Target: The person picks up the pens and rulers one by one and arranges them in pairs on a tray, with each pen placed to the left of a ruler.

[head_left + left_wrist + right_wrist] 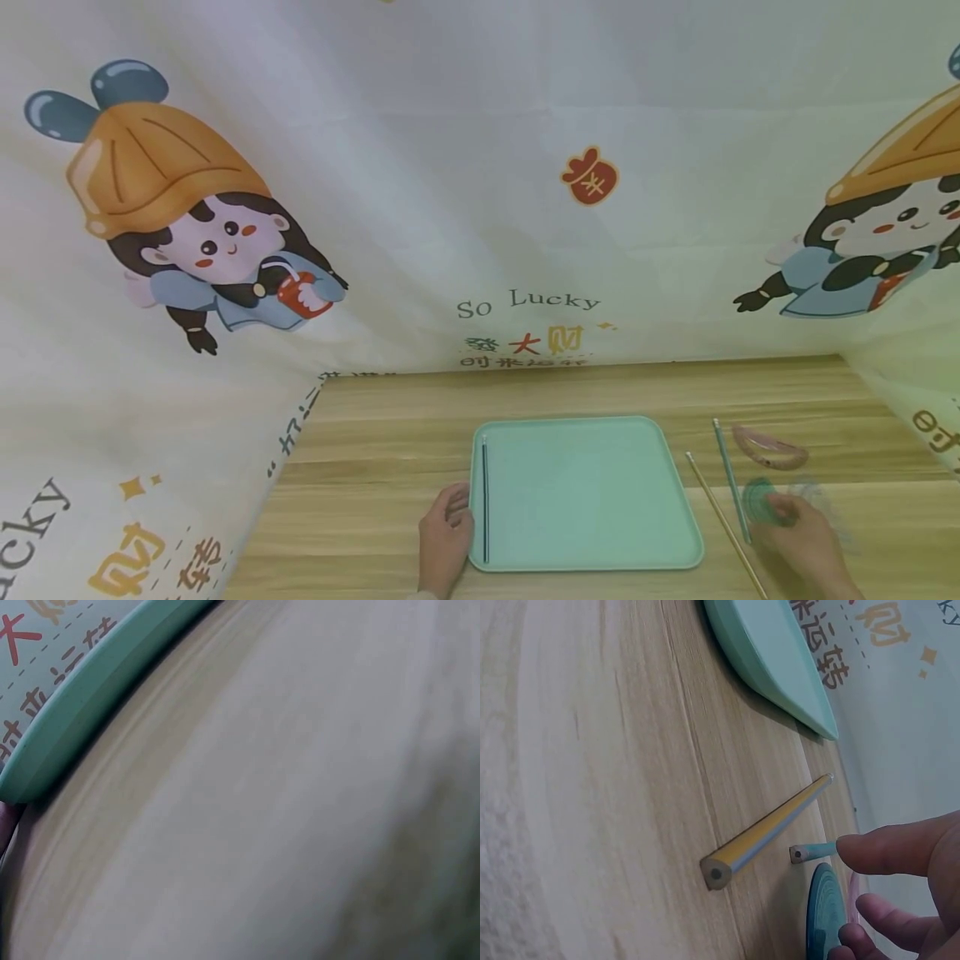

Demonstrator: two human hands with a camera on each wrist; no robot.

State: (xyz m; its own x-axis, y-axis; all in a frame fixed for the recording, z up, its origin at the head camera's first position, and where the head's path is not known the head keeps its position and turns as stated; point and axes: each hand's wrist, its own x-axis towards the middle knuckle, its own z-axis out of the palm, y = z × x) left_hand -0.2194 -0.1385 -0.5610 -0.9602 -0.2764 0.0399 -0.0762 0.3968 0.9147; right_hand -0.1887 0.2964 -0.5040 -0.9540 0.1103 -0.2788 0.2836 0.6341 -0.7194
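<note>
At the left edge of the mint-green tray [577,500], my left hand [446,533] rests with bent fingers against the rim. Only a sliver of that hand shows beside the tray wall in the left wrist view. A dark pencil [486,500] lies along the tray's left side. To the right of the tray, my right hand [802,533] is over a green round disc [825,911], thumb and fingers apart. Its thumb tip overlaps a teal pencil [815,851] in the right wrist view. A yellow pencil [761,832] lies between that hand and the tray.
Beyond the right hand sits a pinkish half-round protractor [772,450]. A clear plastic piece [821,500] lies partly behind the hand. The wooden table [360,483] backs onto a printed cloth [420,208], which also hangs along both sides.
</note>
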